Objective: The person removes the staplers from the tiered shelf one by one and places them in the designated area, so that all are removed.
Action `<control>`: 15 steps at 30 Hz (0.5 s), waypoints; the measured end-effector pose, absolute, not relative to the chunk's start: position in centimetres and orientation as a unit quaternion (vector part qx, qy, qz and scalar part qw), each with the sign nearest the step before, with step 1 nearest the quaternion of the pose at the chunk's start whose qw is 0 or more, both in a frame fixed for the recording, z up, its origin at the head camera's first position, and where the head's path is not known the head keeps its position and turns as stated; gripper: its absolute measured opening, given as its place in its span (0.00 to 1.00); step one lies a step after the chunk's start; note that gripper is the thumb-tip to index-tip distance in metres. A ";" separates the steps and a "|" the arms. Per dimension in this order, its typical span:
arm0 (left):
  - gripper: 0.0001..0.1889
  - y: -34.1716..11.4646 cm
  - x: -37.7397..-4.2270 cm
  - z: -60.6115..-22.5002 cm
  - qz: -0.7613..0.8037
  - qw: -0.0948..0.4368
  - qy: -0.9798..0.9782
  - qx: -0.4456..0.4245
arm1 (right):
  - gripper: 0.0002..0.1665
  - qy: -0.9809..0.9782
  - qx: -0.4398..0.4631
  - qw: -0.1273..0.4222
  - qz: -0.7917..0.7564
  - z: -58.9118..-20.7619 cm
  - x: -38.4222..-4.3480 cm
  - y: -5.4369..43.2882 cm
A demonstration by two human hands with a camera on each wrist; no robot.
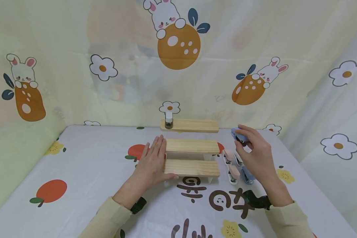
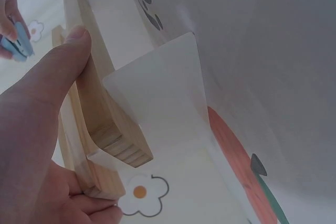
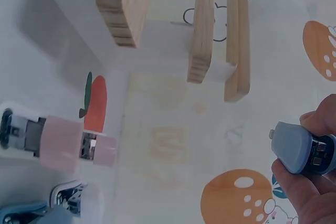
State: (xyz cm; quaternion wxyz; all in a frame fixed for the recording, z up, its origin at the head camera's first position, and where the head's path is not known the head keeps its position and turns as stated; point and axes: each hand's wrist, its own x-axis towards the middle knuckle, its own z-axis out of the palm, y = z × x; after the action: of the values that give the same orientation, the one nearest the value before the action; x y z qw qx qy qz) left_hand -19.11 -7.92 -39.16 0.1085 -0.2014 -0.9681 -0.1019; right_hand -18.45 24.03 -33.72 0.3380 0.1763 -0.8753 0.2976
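My right hand [image 1: 257,155] pinches a blue mini stapler [image 1: 239,136] between thumb and fingers, raised to the right of a stepped wooden stand. The stand has a front board [image 1: 193,168], a middle board [image 1: 193,146] and a back board [image 1: 196,125] on pale translucent supports [image 2: 163,87]. My left hand [image 1: 151,163] rests against its left end, fingers straight along the side and thumb at the front board. A white stapler [image 1: 168,120] stands at the left end of the back board.
Several small staplers lie right of the stand: a pink one [image 1: 227,156], another pink one [image 1: 233,173], a white one [image 1: 239,160] and a blue one [image 1: 248,176]. A patterned cloth [image 1: 86,185] covers the table, and a printed curtain [image 1: 131,39] hangs behind it.
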 end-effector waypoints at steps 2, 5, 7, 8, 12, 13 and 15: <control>0.70 -7.9 -19.1 -39.2 -0.102 0.108 -0.968 -0.201 | 0.24 -0.877 0.171 0.338 0.296 -33.9 -18.2 24.4; 0.70 -7.9 -19.1 -39.1 -0.102 0.106 -0.969 -0.200 | 0.24 -0.880 0.160 0.336 0.295 -34.2 -17.8 25.0; 0.70 -7.9 -19.1 -39.2 -0.102 0.105 -0.969 -0.200 | 0.23 -0.881 0.155 0.336 0.294 -34.4 -17.5 25.4; 0.70 -7.9 -19.1 -39.1 -0.101 0.105 -0.969 -0.200 | 0.23 -0.881 0.152 0.338 0.294 -34.5 -17.4 25.6; 0.70 -7.9 -19.1 -39.2 -0.099 0.107 -0.969 -0.200 | 0.23 -0.878 0.146 0.349 0.292 -35.0 -17.0 26.5; 0.70 -7.9 -19.1 -39.2 -0.098 0.107 -0.969 -0.199 | 0.23 -0.878 0.144 0.351 0.291 -35.1 -16.8 26.7; 0.70 -7.9 -19.2 -39.2 -0.098 0.108 -0.969 -0.200 | 0.23 -0.880 0.136 0.350 0.290 -35.4 -16.6 27.2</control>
State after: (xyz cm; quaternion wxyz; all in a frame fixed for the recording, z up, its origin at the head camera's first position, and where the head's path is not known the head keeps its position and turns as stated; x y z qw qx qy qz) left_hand -19.16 -7.88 -39.23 0.1080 -0.2000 -0.9688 -0.0984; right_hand -16.58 27.17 -35.44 0.3501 0.1358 -0.8802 0.2902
